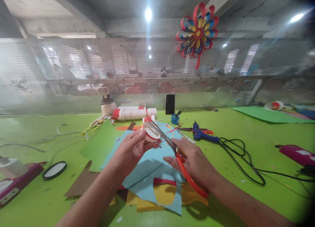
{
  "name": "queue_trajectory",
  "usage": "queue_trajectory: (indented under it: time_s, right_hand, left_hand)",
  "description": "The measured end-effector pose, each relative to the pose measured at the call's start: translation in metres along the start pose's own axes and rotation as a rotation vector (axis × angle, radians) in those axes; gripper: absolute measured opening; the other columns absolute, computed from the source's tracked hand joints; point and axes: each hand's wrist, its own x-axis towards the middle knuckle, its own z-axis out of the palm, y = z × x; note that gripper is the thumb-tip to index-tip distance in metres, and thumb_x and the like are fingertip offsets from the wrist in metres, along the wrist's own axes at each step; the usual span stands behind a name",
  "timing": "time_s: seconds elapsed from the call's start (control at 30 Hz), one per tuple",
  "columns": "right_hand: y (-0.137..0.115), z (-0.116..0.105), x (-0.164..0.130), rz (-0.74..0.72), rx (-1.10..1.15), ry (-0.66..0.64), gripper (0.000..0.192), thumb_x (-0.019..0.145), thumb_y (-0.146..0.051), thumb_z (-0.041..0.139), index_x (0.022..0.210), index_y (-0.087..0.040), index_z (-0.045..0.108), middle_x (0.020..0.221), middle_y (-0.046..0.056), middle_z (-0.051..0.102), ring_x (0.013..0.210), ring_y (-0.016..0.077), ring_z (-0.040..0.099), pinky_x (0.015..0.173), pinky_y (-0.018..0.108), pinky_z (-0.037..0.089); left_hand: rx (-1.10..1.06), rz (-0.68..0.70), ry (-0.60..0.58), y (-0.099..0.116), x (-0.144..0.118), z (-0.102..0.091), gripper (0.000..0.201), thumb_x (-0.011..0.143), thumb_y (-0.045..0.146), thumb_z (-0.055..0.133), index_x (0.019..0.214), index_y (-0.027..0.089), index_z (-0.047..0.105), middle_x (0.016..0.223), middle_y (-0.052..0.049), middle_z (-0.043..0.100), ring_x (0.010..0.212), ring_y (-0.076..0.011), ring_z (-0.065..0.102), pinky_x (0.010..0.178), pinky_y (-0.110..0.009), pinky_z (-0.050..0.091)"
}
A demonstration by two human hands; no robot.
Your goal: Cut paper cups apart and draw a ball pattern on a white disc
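Currently, I log: red-and-white paper cup, gripped in left hand over worktop; red-handled scissors, held in right hand, slanting forward-left across cup (contact unclear).

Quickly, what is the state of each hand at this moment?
Left hand: closed, holding a white-and-red paper cup piece.
Right hand: closed on the red-handled scissors.

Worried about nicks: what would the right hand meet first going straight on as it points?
The right hand, scissors leading, would likely meet the paper cup in the left hand; depth is unclear.
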Motion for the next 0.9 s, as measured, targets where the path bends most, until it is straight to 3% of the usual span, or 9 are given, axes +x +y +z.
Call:
queue_trajectory:
  time_s: [0.27,0.4,0.63,0.9]
  right_hand:
    - [0.0003,0.0013,0.0014,-0.035,0.066,0.001,0.050,0.082,-0.050,0.068,0.117,-0.016,0.058,0.095,0.008,0.056,0.087,0.0247,0.053,0.079,0.039,0.044]
    - [-0.0007,-0.0014,0.0004,-0.042,0.067,-0.007,0.044,0.084,-0.050,0.066,0.114,-0.019,0.059,0.091,0.006,0.055,0.083,0.0235,0.052,0.077,0.038,0.044]
    - [-0.0004,-0.0030,-0.0003,-0.041,0.069,-0.018,0.040,0.086,-0.053,0.061,0.110,-0.021,0.061,0.084,0.004,0.054,0.075,0.0213,0.052,0.071,0.036,0.043]
    - [0.0042,0.0032,0.0020,0.003,-0.011,0.004,0.043,0.085,-0.055,0.062,0.107,-0.018,0.062,0.085,0.006,0.056,0.077,0.0234,0.054,0.074,0.039,0.045]
  left_hand:
    - [0.015,-0.013,-0.065,-0.0036,-0.0023,0.0008,0.029,0.087,0.035,0.064,0.087,0.008,0.074,0.080,-0.010,0.073,0.076,-0.0169,0.068,0.075,-0.028,0.057]
    - [-0.012,-0.033,-0.055,-0.0002,-0.0028,0.0020,0.029,0.086,0.036,0.065,0.093,0.009,0.075,0.079,-0.010,0.074,0.073,-0.0168,0.069,0.073,-0.027,0.058]
    - [-0.006,-0.043,-0.053,0.0044,-0.0021,-0.0010,0.033,0.088,0.038,0.062,0.084,0.008,0.074,0.074,-0.011,0.073,0.072,-0.0177,0.069,0.069,-0.026,0.058]
    - [-0.017,0.012,0.082,0.0009,0.0009,0.0045,0.028,0.088,0.036,0.064,0.099,0.011,0.071,0.092,-0.010,0.072,0.080,-0.0157,0.068,0.073,-0.026,0.056]
